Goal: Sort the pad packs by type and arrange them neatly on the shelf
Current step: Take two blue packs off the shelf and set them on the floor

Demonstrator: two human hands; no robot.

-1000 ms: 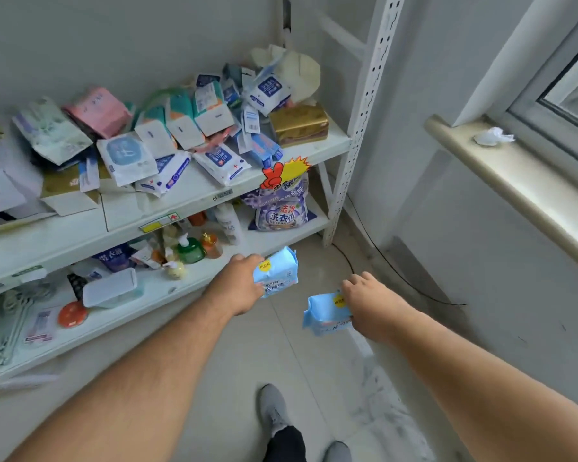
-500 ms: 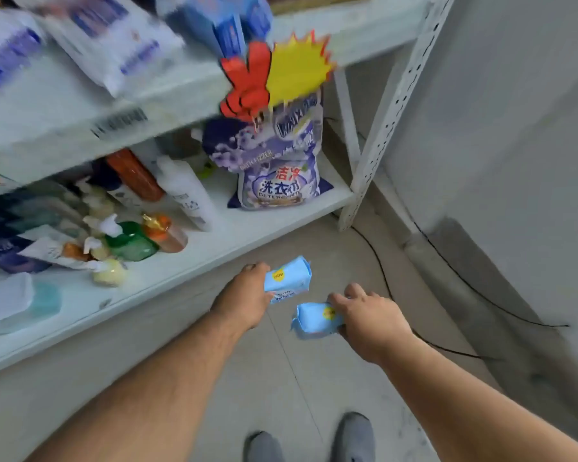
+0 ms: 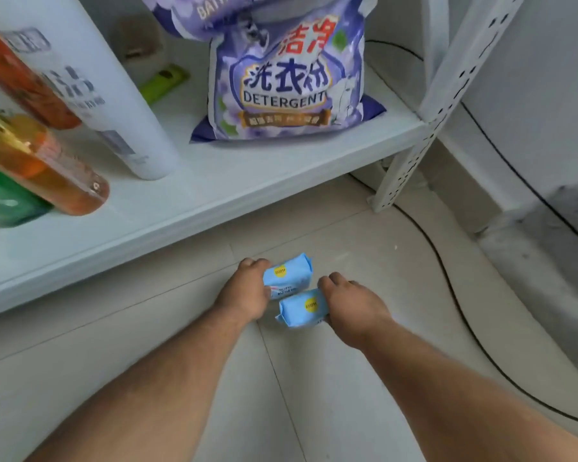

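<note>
A: Head view, start with the hands?

B: The left hand [image 3: 247, 291] sits just below frame centre, fingers curled round one light blue pad pack [image 3: 289, 274], which sticks out toward 1 o'clock from the knuckles. The right hand [image 3: 351, 308] is at 3 o'clock of the left, fingers and thumb clamped on a second light blue pad pack [image 3: 302, 308], which points toward 9 o'clock.

A: How do the packs lie to each other?

B: Nearly side by side, the second at 5 o'clock of the first, their edges touching or almost so; I cannot tell which. Each bears a round yellow sticker. Both are low over the tiled floor [image 3: 147, 345], in front of the shelf; whether they rest on it I cannot tell.

A: And the shelf?

B: The white bottom shelf board [image 3: 214, 195] runs across at 12 o'clock of the hands. On it a purple detergent bag [image 3: 284, 78] stands upright at 12 o'clock, a white bottle [image 3: 114, 105] at 10 o'clock, an orange bottle [image 3: 44, 161] and a green bottle [image 3: 4, 198] further toward 9 o'clock. A perforated white upright [image 3: 424, 128] stands at 2 o'clock, and a black cable [image 3: 461, 315] trails over the floor at 3 o'clock.
</note>
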